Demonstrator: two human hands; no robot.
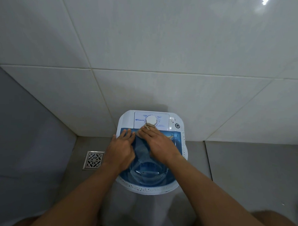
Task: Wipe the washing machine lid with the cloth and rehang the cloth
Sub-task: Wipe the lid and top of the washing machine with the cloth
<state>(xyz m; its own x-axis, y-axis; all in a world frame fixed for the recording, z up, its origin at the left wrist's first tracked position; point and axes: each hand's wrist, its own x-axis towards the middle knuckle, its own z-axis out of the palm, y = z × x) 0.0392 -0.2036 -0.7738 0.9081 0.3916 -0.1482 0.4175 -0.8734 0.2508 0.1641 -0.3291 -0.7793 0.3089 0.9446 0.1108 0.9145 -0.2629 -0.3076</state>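
A small white washing machine (126, 118) stands against the tiled wall and I look down on it. Its blue see-through lid (151, 178) is closed, with the drum visible beneath. A blue-grey cloth (142, 152) with tan frayed threads lies on the lid's far half. My right hand (159, 145) presses flat on the cloth, its fingertips reaching the tan threads just below the white dial (151, 120). My left hand (121, 149) lies flat on the lid's left side, fingers spread, touching the cloth's left edge. Most of the cloth is hidden under my right hand.
A square metal floor drain (94, 160) sits in the grey floor left of the machine. White wall tiles (162, 89) rise right behind it. A small round inlet (177, 125) is on the machine's back right corner. My knees show at the bottom edge.
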